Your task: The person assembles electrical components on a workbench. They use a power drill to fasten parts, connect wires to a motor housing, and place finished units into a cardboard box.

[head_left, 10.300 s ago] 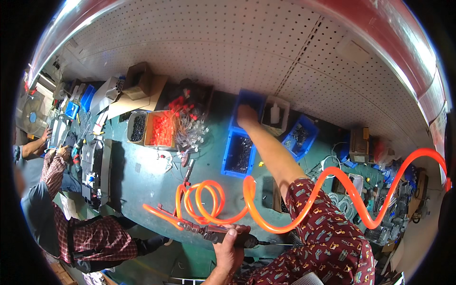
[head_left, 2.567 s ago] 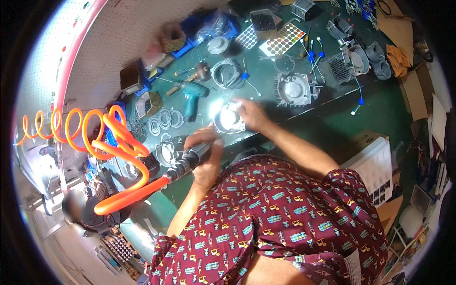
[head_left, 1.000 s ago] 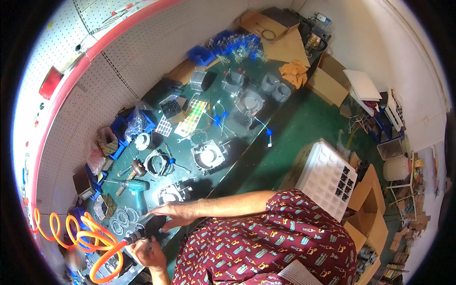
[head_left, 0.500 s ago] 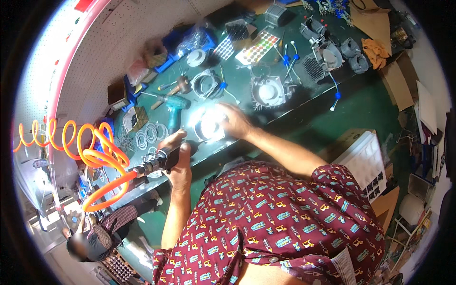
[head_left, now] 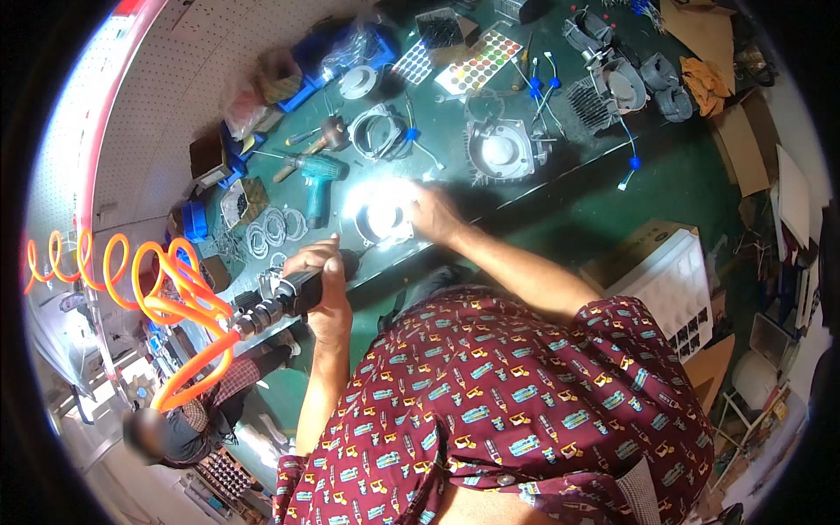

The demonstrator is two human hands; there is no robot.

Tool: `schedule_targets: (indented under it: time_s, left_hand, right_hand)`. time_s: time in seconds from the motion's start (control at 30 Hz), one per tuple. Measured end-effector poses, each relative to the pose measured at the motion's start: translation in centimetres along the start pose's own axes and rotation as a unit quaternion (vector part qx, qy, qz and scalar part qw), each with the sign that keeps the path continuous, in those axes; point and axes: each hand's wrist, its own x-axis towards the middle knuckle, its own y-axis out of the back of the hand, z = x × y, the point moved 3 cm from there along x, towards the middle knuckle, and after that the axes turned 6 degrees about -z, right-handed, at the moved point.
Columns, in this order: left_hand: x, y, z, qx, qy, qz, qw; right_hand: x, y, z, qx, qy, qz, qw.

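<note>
My left hand (head_left: 329,308) is closed around a dark air tool (head_left: 300,290) at the bench's near edge. An orange coiled hose (head_left: 199,376) joins its back end through a metal coupling. My right hand (head_left: 436,217) has its fingers bent against the right side of a round metal housing (head_left: 391,232), which lies on the bench. Strong glare washes out much of the housing and hides the fingertips. The tool's front end is left of the housing and apart from it. Just beyond the tool lies a teal power drill (head_left: 320,182).
Behind the housing are a metal ring (head_left: 376,133) and a finned motor housing (head_left: 500,151). A hammer (head_left: 331,136), metal rings (head_left: 272,229) and a sticker sheet (head_left: 480,63) lie about the green bench. White-topped cartons (head_left: 669,284) stand at right. Another person (head_left: 188,429) is at lower left.
The bench and its things sit slightly higher in the picture. My left hand and the air tool have shifted a little away from the housing. My right hand stays at the housing.
</note>
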Motion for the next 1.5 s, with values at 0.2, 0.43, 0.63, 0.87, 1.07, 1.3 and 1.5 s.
schedule_targets:
  time_s: [0.2,0.43,0.63,0.87,1.07,1.3,1.5]
  left_hand:
    - [0.1,0.0,-0.4,0.001,-0.007,-0.007,1.000]
    - [0.0,-0.3,-0.3,-0.006,0.011,-0.002,1.000]
    - [-0.2,-0.6,-0.3,0.004,0.027,-0.002,1.000]
    - [-0.3,-0.1,-0.8,0.013,0.028,-0.004,0.999]
    - [-0.4,-0.6,-0.4,0.026,0.032,0.000,0.999]
    - [-0.6,-0.8,-0.5,0.017,0.023,0.001,1.000]
    - [-0.5,-0.7,-0.5,0.020,0.032,0.007,0.999]
  right_hand:
    - [0.1,-0.3,0.0,0.004,-0.030,-0.031,0.999]
    - [0.0,-0.1,-0.2,-0.013,-0.011,-0.010,1.000]
    - [0.0,-0.3,0.3,0.004,-0.025,-0.022,0.999]
    - [-0.1,-0.1,-0.1,-0.014,-0.025,-0.015,0.999]
    - [-0.1,-0.2,0.2,-0.013,-0.004,-0.017,1.000]
    - [-0.2,-0.2,0.1,-0.012,-0.010,-0.011,1.000]
    - [-0.1,0.1,-0.4,-0.003,-0.021,-0.010,1.000]
